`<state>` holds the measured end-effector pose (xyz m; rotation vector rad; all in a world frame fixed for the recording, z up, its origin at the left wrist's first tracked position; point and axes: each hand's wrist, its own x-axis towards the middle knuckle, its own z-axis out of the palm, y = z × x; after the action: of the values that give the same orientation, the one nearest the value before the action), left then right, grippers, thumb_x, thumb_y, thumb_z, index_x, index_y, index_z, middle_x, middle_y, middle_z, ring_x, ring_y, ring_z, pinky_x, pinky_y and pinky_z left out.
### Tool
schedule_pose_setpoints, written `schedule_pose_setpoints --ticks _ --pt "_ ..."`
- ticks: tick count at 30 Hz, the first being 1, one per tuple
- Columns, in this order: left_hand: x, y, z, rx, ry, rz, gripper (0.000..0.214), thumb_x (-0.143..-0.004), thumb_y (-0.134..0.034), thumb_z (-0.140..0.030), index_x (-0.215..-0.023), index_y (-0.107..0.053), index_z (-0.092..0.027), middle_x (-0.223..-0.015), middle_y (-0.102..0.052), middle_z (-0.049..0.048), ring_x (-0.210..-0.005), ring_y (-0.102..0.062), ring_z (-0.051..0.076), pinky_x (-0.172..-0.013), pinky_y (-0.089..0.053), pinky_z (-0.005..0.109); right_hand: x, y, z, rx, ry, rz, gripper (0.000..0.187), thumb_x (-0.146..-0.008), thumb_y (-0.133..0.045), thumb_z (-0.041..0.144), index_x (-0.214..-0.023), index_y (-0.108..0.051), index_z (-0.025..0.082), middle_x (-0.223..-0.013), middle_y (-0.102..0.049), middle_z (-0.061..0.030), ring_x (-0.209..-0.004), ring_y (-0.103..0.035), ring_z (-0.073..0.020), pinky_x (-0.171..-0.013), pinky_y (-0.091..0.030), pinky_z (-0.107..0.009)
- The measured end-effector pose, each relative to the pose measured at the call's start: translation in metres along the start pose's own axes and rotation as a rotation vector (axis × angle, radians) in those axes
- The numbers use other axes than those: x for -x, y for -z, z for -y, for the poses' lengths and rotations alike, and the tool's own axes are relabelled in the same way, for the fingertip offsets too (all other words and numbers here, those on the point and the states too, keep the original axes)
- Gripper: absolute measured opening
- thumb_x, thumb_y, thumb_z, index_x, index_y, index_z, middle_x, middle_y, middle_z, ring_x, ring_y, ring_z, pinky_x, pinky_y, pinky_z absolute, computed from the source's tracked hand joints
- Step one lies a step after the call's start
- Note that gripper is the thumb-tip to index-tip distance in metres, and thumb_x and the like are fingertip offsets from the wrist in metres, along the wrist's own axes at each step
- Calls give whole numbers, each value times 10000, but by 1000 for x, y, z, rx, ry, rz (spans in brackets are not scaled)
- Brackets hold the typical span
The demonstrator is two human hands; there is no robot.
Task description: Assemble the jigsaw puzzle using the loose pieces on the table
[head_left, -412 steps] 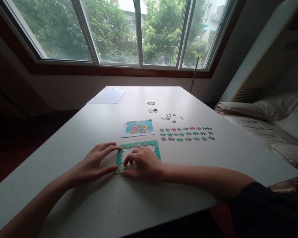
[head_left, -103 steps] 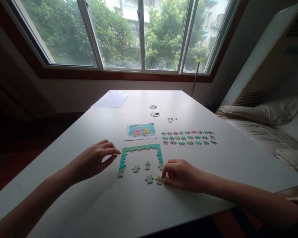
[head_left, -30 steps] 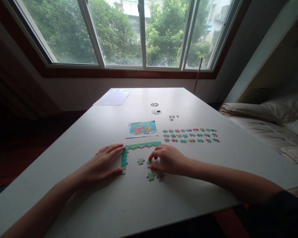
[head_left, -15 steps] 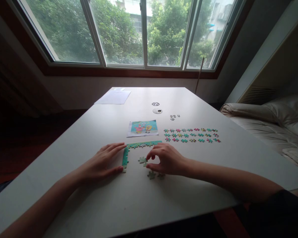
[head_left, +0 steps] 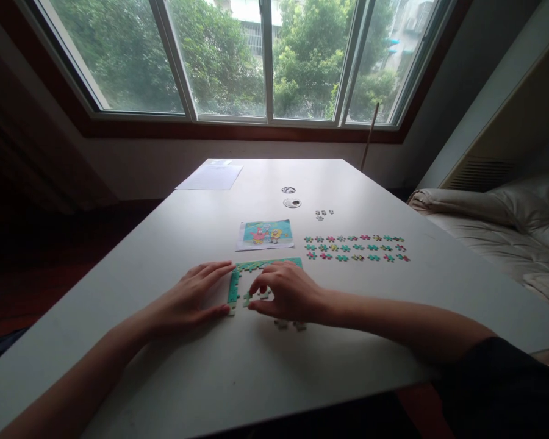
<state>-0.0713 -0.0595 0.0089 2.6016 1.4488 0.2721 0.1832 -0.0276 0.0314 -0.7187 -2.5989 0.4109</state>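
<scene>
A: Where exactly is the light green puzzle piece [head_left: 246, 300]?

B: It is at the near left of the puzzle frame [head_left: 233, 288], just beside the left column. The right hand [head_left: 289, 292] pinches it between thumb and index finger.

A: Which way does it point?

B: Its long axis seems to run toward the window [head_left: 229, 67], but the fingertips cover one part, so I cannot be sure. The frame's left column also runs toward the window, and its top row goes across.

A: And the left hand [head_left: 194, 297]?

B: It is spread open and grips nothing. Its fingertips touch the far left corner, and the thumb touches the near end of the same column.

A: Can you read any writing?

B: On the picture sheet [head_left: 268, 234], behind the frame, I see a pink figure and a yellow one; any letters are too small. The white paper [head_left: 210, 177], farther to the left, is also unreadable for me.

A: What lies around?

B: Two loose pieces [head_left: 281, 324] lie below the right hand. Three rows of colourful pieces [head_left: 358, 247] are to the right, on the white table [head_left: 178, 372].
</scene>
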Motion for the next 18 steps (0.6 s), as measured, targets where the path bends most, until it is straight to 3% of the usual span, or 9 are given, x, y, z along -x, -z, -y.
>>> schedule_pose_setpoints --ticks 7,12,18 --pt "1 2 3 25 24 50 672 -845 -522 -519 -1418 -285 -256 -1447 -362 92 -1297 -351 290 -1019 -367 414 39 34 -35 8 -154 -62 161 -748 -690 317 -841 -699 186 -773 -669 -24 -726 -592 -145 -704 -413 -264" --pt "-2 4 -8 43 -2 4 627 -864 -522 -476 -1410 -285 -278 -1421 -380 101 -1274 -367 298 -999 -382 448 60 25 -38 -23 -118 -35 146 -737 -697 301 -828 -695 187 -763 -663 -24 -722 -591 -142 -726 -422 -271" --pt "-10 3 -36 23 -126 -26 458 -859 -540 -439 -1297 -469 -326 -1320 -486 72 -1208 -425 295 -964 -401 444 61 19 -34 -21 -124 -9 158 -734 -704 307 -833 -687 185 -766 -658 -29 -729 -587 -147 -708 -422 -261"
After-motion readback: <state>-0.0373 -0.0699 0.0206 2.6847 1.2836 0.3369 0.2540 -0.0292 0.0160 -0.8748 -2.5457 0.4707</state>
